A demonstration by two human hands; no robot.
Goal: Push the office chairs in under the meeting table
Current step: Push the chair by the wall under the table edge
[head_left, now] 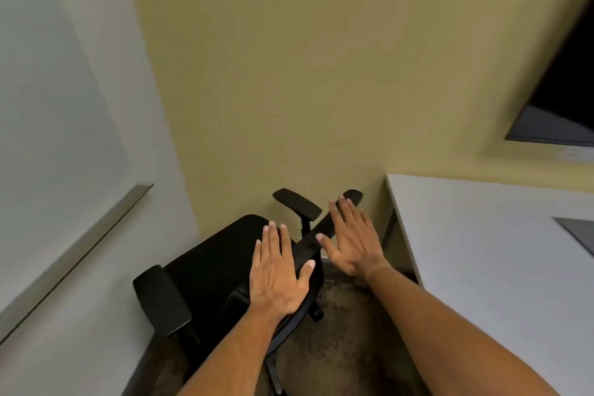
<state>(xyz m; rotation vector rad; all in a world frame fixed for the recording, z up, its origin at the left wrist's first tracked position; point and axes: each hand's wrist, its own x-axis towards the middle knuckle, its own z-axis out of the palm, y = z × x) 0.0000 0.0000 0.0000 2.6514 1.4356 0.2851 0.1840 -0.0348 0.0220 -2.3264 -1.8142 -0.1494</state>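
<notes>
A black office chair (212,264) stands in the room's corner, left of the white meeting table (475,254). Its backrest top edge runs diagonally from lower left to upper right. My left hand (278,276) lies flat on the lower part of that edge, fingers spread and thumb over the rim. My right hand (352,238) hovers open with spread fingers over the upper part of the edge; I cannot tell whether it touches. Both armrests (160,299) show, one near left and one far behind the backrest.
A yellow wall (305,74) stands close behind the chair and a white wall with a whiteboard tray (80,251) runs along the left. A dark wall screen (559,96) hangs above the table. Brown carpet (347,331) lies between chair and table.
</notes>
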